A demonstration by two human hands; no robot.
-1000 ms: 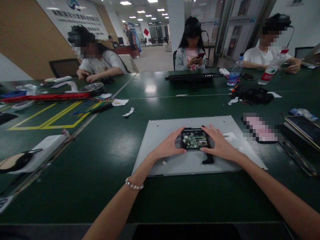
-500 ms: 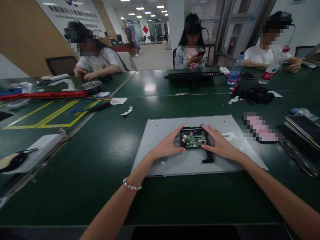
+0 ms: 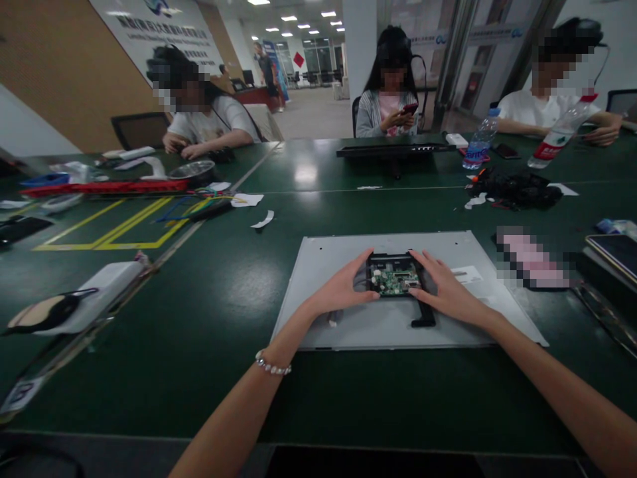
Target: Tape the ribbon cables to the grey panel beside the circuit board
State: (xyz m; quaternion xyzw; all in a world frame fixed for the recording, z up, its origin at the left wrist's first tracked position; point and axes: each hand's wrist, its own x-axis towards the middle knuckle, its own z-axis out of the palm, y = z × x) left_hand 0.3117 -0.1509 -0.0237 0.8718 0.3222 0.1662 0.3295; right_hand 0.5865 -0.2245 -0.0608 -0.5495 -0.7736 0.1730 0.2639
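Note:
A grey metal panel (image 3: pixel 348 325) lies flat on the green table (image 3: pixel 209 312). At its middle sits a black frame with a green circuit board (image 3: pixel 395 279). My left hand (image 3: pixel 346 291) grips the frame's left side, thumb on the near edge and fingers curled over the far edge. My right hand (image 3: pixel 448 287) holds the right side the same way. A black strip (image 3: pixel 424 315) runs from the frame toward me, under my right hand. A pearl bracelet (image 3: pixel 273 366) is on my left wrist.
Three people sit along the far side. A black flat monitor (image 3: pixel 393 151), two water bottles (image 3: pixel 480 146), a heap of black cables (image 3: pixel 517 189), a tablet (image 3: pixel 614 252), yellow floor-tape lines (image 3: pixel 114 232), paper scraps and a white device (image 3: pixel 94 302) lie around.
Only the camera view drifted slightly right. Both hands stay on the frame with the circuit board in the same grip.

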